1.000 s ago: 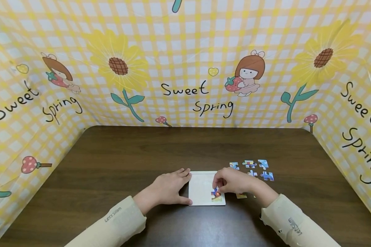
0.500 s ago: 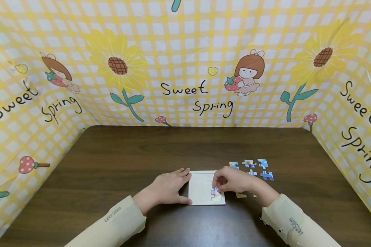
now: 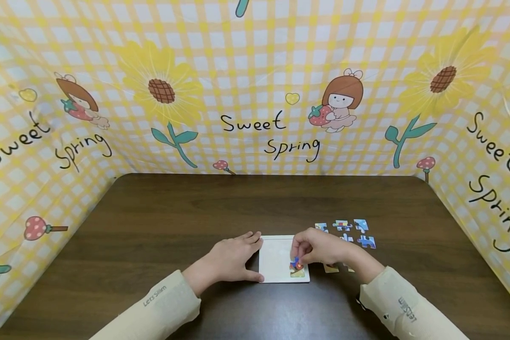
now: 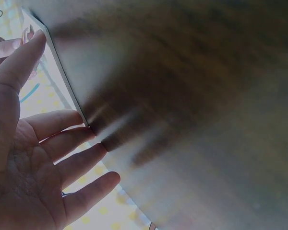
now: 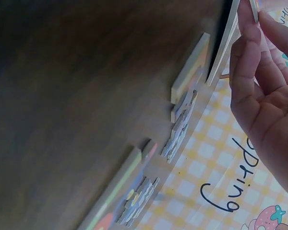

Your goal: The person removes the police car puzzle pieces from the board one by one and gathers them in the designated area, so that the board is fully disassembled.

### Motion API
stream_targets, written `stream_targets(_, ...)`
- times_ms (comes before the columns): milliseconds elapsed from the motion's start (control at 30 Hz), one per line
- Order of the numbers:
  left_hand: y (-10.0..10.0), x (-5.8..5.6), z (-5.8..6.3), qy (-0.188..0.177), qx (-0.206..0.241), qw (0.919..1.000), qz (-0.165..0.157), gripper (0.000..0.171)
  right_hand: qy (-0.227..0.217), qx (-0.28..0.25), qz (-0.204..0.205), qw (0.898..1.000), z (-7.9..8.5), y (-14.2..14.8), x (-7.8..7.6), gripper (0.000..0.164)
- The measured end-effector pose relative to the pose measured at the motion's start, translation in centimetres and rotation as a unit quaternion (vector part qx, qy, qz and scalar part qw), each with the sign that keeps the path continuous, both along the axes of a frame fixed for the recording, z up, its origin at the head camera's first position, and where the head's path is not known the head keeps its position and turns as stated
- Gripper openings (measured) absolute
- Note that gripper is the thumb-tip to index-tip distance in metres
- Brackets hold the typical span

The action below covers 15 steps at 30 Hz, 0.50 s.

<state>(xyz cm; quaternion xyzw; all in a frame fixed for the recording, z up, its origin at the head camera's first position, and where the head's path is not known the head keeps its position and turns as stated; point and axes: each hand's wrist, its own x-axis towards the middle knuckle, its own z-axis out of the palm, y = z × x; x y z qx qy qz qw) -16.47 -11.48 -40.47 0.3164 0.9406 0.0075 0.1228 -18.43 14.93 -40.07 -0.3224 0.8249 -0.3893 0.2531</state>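
A white puzzle board (image 3: 274, 259) lies flat on the table. My left hand (image 3: 230, 259) holds still at its left side, thumb and fingertips touching the edge; in the left wrist view the fingers (image 4: 81, 165) are spread and fairly straight. Over the board's lower right part, my right hand (image 3: 320, 248) pinches a jigsaw piece (image 3: 296, 270) with blue, red and yellow print between thumb and fingers. The right wrist view shows that thin piece edge-on at the fingertips. Whether the piece lies fully flat on the board cannot be told.
Several loose jigsaw pieces (image 3: 367, 242) lie right of the board, some partly hidden by the right hand and wrist. Two more, with yellowish print, lie below that wrist, one a loose piece (image 3: 331, 268). A checked cloth (image 3: 255, 89) stands around the brown table (image 3: 187, 203).
Both hands stay in nearly the same place. The pinched piece shifts only slightly in tilt: it shone pale half a second ago and shows its colours again now.
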Motion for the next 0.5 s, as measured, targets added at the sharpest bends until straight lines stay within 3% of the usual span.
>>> stream_targets(267, 0.03, -0.03, 0.00, -0.001, 0.002, 1.0000, 0.000, 0.091, -0.016, -0.012, -0.001, 1.000, 0.09, 0.04, 0.06, 0.008)
stream_targets(500, 0.02, 0.00, -0.03, -0.005, 0.002, 1.0000, 0.003, 0.091, 0.002, -0.026, 0.000, 1.000, 0.07, 0.23, -0.16, 0.007)
